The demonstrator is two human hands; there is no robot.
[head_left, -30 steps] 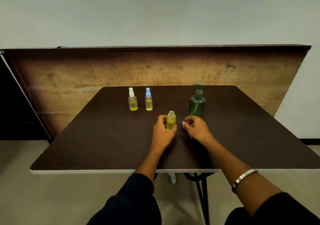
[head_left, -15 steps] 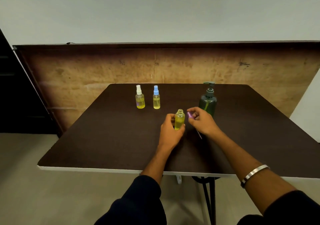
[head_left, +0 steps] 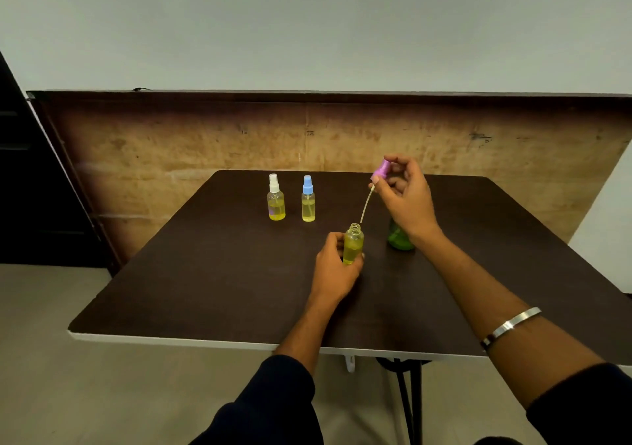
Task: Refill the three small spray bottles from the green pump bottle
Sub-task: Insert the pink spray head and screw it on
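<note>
Left hand [head_left: 333, 270] grips the small clear uncapped spray bottle [head_left: 353, 244], fingers curled round its lower body. Bottle stands upright on the dark brown square table [head_left: 205, 273], roughly mid-table, threaded neck open, yellow liquid filling most of it.

Right hand [head_left: 405, 198] is raised above the table, thumb and fingers pinching the purple spray cap [head_left: 382, 169]. Cap's thin pale dip tube [head_left: 366, 206] hangs down and left, tip just above and beside the open neck; cannot tell if it touches the rim. Silver metal bangle [head_left: 511, 325] on the right forearm.

Green translucent pump bottle [head_left: 398, 237] stands just right of the uncapped bottle, mostly hidden behind the right wrist; only the lower body shows.

Toward the table's far edge, left of centre: small clear spray bottle with white cap [head_left: 275, 198] and small clear spray bottle with blue cap [head_left: 308, 200], both upright, capped, side by side, not touching. Both hold yellow liquid; the blue-capped one looks fuller.

Brown worn board [head_left: 171, 143] leans behind the table's far edge. Dark sleeves at the bottom.
</note>
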